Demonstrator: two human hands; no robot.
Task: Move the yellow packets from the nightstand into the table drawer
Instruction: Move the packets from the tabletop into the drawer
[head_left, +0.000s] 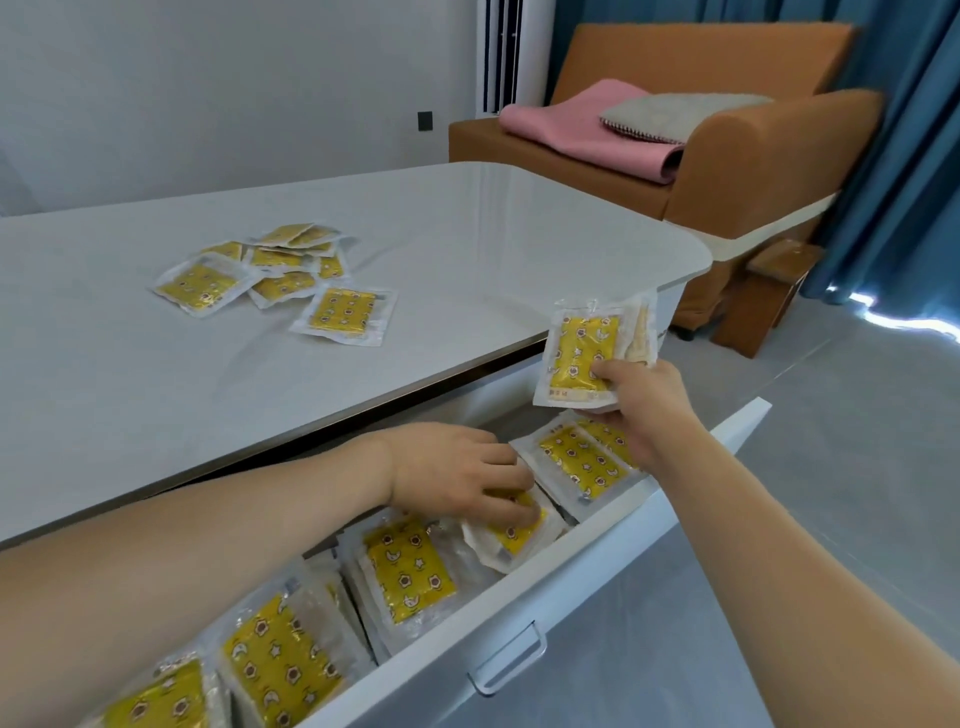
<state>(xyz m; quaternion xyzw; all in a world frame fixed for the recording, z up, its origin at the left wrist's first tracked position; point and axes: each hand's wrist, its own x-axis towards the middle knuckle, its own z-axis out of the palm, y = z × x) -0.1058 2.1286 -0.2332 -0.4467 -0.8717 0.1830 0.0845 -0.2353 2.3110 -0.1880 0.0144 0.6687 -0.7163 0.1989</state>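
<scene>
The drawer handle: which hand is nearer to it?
Left, though not by much. The left hand presses a packet inside the drawer, just behind the front panel carrying the drawer handle. The right hand holds packets higher, above the drawer's far end.

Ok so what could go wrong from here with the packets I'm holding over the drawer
The right hand pinches the held packets by one lower corner; the back one might slip and miss the drawer. The left hand presses a tilted packet near the front wall; it could ride up and jam closing.
</scene>
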